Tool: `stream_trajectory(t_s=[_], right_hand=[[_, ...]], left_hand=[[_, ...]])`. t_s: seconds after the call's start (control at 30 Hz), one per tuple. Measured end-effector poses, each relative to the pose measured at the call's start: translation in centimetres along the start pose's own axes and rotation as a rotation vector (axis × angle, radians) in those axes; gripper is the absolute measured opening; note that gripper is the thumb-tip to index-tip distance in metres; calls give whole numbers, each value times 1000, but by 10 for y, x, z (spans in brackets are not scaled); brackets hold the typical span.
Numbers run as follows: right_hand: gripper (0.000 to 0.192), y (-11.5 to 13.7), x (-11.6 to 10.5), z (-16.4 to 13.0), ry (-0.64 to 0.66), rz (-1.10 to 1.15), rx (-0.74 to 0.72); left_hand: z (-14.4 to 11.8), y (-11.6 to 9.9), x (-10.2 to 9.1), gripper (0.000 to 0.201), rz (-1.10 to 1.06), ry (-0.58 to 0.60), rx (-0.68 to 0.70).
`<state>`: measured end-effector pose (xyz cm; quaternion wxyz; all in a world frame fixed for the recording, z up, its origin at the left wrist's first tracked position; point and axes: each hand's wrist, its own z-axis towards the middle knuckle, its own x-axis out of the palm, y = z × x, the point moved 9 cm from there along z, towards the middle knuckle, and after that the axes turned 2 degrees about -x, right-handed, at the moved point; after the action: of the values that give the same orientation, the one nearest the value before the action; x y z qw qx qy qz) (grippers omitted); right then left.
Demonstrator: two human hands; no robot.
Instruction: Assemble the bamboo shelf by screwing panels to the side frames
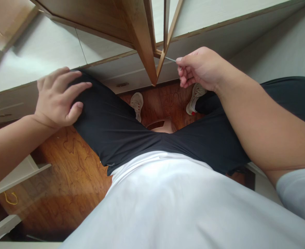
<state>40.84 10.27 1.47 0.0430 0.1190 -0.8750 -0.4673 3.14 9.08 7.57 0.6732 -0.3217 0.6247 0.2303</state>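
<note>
My right hand [200, 67] pinches a thin metal rod [170, 59] between thumb and fingers. The rod's far end meets the lower corner of a brown wooden frame [143, 45]; its exact tip is hard to make out, and my fingers cover the near end. Slender wooden bars [173, 26] come down to that same corner, which juts out past the edge of a pale ledge [201, 20]. My left hand [61, 95] lies with fingers spread on my knee in black trousers [103, 114], holding nothing.
Below the ledge runs a pale drawer front with a small handle [122, 84]. My shoes [137, 103] stand on a wooden floor [74, 166], with a pinkish stool [165, 126] under me. White panels [17, 181] and a yellow cord [11, 199] are at lower left.
</note>
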Motion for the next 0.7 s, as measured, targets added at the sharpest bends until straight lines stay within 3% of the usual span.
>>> stream_trajectory(t_s=[0.13, 0.27, 0.43, 0.6, 0.7], right_hand=[[42, -3, -1, 2, 3, -10, 24], [42, -2, -2, 3, -7, -1, 11], [42, 2, -1, 1, -9, -7, -6], [42, 1, 2, 1, 11, 18, 12], [40, -2, 4, 2, 24, 44, 26]], left_hand=[[3, -33, 13, 55, -23, 244, 368], [11, -28, 23, 56, -129, 382, 512], [15, -11, 39, 64, -24, 509, 424], [9, -13, 28, 62, 0, 366, 429], [9, -8, 28, 63, 2, 362, 375]])
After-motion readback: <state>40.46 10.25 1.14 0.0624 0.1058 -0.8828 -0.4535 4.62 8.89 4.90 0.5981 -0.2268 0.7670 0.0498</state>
